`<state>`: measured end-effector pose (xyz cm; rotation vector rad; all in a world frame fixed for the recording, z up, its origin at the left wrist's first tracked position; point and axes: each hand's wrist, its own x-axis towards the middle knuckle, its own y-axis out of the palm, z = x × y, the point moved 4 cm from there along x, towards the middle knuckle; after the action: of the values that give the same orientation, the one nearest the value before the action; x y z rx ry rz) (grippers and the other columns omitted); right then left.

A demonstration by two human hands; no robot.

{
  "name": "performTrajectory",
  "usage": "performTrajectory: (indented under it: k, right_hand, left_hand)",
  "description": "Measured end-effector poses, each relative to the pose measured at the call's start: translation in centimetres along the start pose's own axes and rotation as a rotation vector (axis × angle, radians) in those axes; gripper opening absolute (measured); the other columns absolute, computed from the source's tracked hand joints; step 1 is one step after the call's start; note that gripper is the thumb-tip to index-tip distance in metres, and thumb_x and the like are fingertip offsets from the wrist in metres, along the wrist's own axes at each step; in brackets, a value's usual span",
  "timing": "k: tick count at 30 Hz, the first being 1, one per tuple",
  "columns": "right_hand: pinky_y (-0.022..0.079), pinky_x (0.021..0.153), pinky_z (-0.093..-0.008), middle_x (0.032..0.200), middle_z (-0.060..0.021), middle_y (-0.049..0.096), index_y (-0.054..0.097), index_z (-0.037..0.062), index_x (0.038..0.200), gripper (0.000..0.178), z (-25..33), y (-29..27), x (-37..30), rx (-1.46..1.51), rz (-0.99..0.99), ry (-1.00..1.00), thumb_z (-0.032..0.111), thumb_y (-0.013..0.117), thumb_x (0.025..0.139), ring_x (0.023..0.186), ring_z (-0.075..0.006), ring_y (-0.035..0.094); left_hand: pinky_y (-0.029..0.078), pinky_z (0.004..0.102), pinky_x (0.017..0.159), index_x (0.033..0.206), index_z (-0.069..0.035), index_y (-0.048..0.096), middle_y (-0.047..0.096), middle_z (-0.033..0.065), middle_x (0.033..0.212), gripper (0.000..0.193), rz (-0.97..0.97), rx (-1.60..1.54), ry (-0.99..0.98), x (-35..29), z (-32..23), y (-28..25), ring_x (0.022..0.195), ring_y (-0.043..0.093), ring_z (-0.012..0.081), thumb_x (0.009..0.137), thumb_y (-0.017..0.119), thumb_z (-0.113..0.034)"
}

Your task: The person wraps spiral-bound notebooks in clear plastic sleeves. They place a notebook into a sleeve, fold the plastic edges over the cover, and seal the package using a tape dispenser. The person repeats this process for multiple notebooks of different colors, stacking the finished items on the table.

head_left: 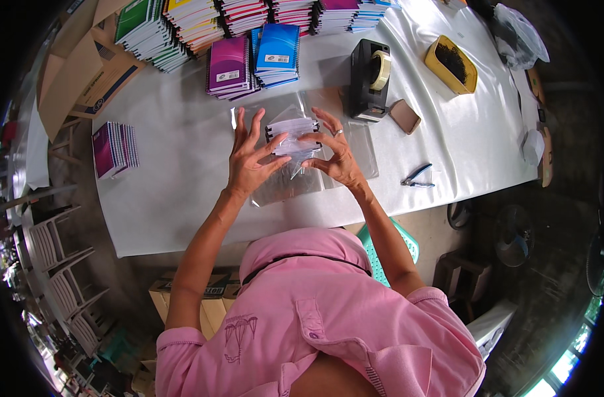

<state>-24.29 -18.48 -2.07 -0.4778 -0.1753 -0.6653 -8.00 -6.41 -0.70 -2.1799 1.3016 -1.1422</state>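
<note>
Between my two hands, a small stack of spiral notebooks shows its white page edges, with dark coil bindings at both sides. My left hand grips its left side, thumb and a finger pressing while other fingers stretch upward. From the right, my right hand, a ring on one finger, presses the other side with thumb and fingertips. Clear plastic lies under and around the stack; whether some of it wraps the stack is hard to tell.
Beyond my hands stand purple notebooks and blue notebooks, with taller multicoloured piles behind. A black tape dispenser, yellow tub, brown block and blue-handled pliers occupy the right. Another purple notebook stack sits left, near a cardboard box.
</note>
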Motion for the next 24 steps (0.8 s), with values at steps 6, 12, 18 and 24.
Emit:
performTrajectory:
  k: [6, 12, 18, 24]
  right_hand:
    - [0.044, 0.094, -0.0375, 0.13, -0.0135, 0.052, 0.07, 0.01, 0.096, 0.03, 0.2, 0.3, 1.0, 0.127, -0.064, 0.121, 0.016, 0.083, 0.07, 0.115, -0.0275, 0.053]
    - [0.047, 0.082, -0.0306, 0.11, -0.0097, 0.062, 0.067, 0.0048, 0.097, 0.032, -0.1, -0.4, 2.9, 0.122, -0.061, 0.156, 0.014, 0.083, 0.071, 0.099, -0.0192, 0.058]
    - [0.045, 0.082, -0.0314, 0.095, -0.0044, 0.063, 0.069, 0.0027, 0.098, 0.034, -0.9, -0.7, 4.5, 0.331, -0.039, 0.372, 0.01, 0.082, 0.067, 0.091, -0.0175, 0.059]
    - [0.043, 0.087, -0.0292, 0.092, -0.0015, 0.061, 0.075, 0.0061, 0.089, 0.021, -1.4, -0.7, 5.1, 0.451, 0.155, 0.487, 0.003, 0.076, 0.069, 0.09, -0.016, 0.058]
  left_hand:
    - [0.035, 0.05, 0.109, 0.111, -0.028, 0.072, 0.042, 0.007, 0.146, 0.049, 0.002, 0.007, 0.025, 0.9, 0.0, -0.4, 0.139, 0.024, 0.0431, 0.065, 0.084, -0.018]
    - [0.032, 0.0443, 0.11, 0.115, -0.018, 0.07, 0.049, 0.0064, 0.141, 0.045, -0.014, -0.213, -0.158, 1.8, 0.3, -0.2, 0.141, 0.026, 0.0361, 0.071, 0.08, -0.013]
    - [0.03, 0.0373, 0.111, 0.127, -0.012, 0.062, 0.046, 0.0048, 0.145, 0.058, 0.113, -0.701, -0.656, 2.2, 2.8, 1.5, 0.142, 0.027, 0.0304, 0.071, 0.077, -0.015]
    - [0.019, 0.0405, 0.115, 0.129, -0.012, 0.06, 0.041, 0.0045, 0.149, 0.058, 0.706, -0.782, -0.6, 4.8, 4.4, 1.1, 0.144, 0.02, 0.0263, 0.074, 0.077, -0.024]
